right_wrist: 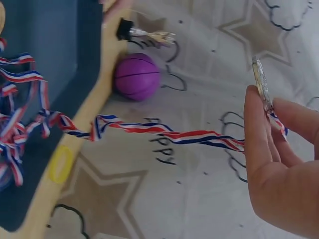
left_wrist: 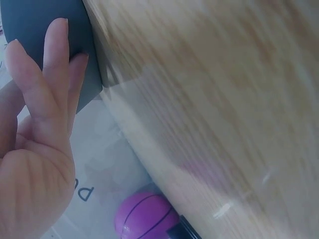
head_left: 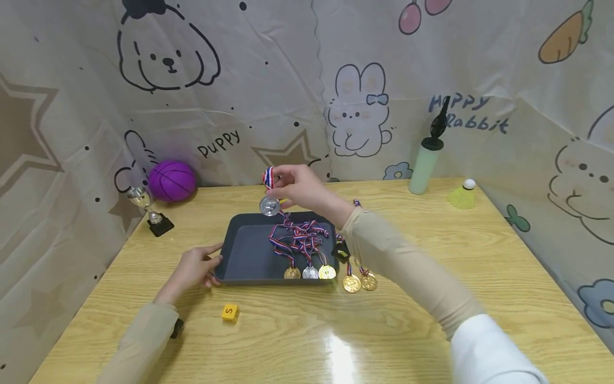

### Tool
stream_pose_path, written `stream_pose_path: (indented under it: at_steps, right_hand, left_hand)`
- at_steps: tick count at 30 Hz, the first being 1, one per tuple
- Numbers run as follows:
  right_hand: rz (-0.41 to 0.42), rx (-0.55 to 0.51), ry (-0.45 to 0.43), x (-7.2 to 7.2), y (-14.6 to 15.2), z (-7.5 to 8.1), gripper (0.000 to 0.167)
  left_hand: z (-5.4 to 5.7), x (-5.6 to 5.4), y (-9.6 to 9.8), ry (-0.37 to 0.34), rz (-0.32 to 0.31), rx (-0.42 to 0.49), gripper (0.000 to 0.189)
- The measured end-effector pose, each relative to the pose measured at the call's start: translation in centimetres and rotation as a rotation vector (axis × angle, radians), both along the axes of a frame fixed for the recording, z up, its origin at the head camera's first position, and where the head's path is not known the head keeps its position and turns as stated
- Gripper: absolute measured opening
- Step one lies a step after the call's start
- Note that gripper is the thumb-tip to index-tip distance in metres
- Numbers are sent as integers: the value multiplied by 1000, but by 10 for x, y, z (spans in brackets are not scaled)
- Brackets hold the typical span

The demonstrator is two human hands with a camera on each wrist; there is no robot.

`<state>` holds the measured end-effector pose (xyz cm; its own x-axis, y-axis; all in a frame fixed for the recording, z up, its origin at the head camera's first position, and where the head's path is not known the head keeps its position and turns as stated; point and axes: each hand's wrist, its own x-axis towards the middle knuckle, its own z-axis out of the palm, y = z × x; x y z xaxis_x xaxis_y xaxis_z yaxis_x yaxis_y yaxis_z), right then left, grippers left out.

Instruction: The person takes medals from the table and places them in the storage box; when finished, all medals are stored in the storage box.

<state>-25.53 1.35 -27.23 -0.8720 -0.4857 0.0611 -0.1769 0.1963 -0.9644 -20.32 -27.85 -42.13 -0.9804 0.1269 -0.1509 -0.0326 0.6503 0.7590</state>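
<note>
My right hand (head_left: 303,188) pinches a silver medal (head_left: 270,206) by its striped ribbon, above the back edge of a dark grey tray (head_left: 249,250). In the right wrist view the medal (right_wrist: 260,82) is edge-on at the fingertips, and its twisted red, white and blue ribbon (right_wrist: 174,135) stretches down to a tangle of ribbons (head_left: 302,237) in the tray. Along the tray's front wall lie a bronze-toned medal (head_left: 292,273), a silver one (head_left: 310,273) and a gold one (head_left: 327,272). My left hand (head_left: 194,269) touches the tray's left side with extended fingers (left_wrist: 56,55).
Two gold medals (head_left: 352,284) lie right of the tray beside a black piece (head_left: 341,252). A yellow letter cube (head_left: 230,313) sits in front. Farther back stand a trophy cup (head_left: 152,216), a purple ball (head_left: 172,181), a green pump (head_left: 424,168) and a shuttlecock (head_left: 462,195).
</note>
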Motion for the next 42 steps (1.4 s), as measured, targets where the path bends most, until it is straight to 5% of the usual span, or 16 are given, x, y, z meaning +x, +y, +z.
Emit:
stream_pose_path:
  at_steps: [11,17,28,42]
  right_hand:
    - [-97,122,-85,-3,-22,-93,41]
    - [-99,147,-105,8,-25,-123,43]
    - [-71,258,-54,24,-28,-147,44]
    - [-79,403,67,26,-29,-149,35]
  left_hand:
    - [0,1,1,10,4,0,49]
    - [-1,2,2,15,7,-3,49]
    - [-3,0,0,-5,15,-7,49]
    - [0,1,2,-2,17,-2,49]
